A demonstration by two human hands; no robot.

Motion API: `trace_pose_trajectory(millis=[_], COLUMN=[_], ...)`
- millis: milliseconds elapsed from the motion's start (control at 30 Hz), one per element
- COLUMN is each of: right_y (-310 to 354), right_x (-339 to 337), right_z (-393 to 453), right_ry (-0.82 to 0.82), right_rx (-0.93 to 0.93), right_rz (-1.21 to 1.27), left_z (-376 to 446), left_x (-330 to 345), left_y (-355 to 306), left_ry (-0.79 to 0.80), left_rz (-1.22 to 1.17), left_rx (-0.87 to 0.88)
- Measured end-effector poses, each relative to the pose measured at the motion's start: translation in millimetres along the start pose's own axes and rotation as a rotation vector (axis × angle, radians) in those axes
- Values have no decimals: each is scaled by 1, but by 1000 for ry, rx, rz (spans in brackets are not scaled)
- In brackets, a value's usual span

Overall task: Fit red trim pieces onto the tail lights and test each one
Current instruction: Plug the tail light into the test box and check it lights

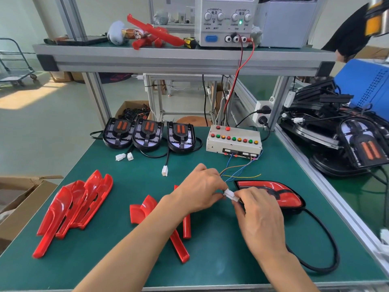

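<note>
Your left hand (pixel 200 186) and right hand (pixel 259 211) are close together, both pinching the white plug (pixel 229 194) between them. The tail light (pixel 273 191) with its red trim is lying on the green worktop (pixel 130 175), just behind your right hand.

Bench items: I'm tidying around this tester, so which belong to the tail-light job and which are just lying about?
In use:
left hand and right hand holding the white connector
trimmed tail light
button test box
power supply
three untrimmed tail lights
stack of red trim pieces

Lying about:
cardboard box
grey cloth
trolley
</note>
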State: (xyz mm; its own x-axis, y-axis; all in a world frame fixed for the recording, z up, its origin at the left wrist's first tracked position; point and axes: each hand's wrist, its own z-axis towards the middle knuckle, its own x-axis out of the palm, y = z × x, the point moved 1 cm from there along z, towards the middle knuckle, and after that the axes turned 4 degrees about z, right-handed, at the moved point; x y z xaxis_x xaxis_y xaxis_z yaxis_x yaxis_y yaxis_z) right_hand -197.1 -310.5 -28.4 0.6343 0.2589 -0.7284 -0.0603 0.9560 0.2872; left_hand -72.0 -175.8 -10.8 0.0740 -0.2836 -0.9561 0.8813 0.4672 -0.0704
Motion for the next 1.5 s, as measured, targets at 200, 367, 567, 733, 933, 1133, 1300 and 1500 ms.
trace_pose_trajectory(millis=[200,367,567,733,933,1133,1300,1500], right_y=[-4,-6,-8,-5,-7,-7,-9,-9], right_x=[-1,-8,-7,-8,-5,-4,-2,-1], right_z=[6,10,9,8,11,13,12,11], right_ry=[111,121,140,160,199,199,199,192], right_rx=[-22,-41,-1,36,-53,-59,-58,-58], right_rz=[56,59,63,-8,17,53,68,79], left_z=[10,18,19,17,16,14,13,9], left_x=[-7,-13,-13,-13,-9,-9,-8,-9], left_y=[1,3,3,6,6,8,6,6], left_ry=[138,129,188,213,195,108,78,30], left_rz=[82,46,73,20,-3,-53,-70,-109], left_rx=[58,81,111,107,176,219,239,260])
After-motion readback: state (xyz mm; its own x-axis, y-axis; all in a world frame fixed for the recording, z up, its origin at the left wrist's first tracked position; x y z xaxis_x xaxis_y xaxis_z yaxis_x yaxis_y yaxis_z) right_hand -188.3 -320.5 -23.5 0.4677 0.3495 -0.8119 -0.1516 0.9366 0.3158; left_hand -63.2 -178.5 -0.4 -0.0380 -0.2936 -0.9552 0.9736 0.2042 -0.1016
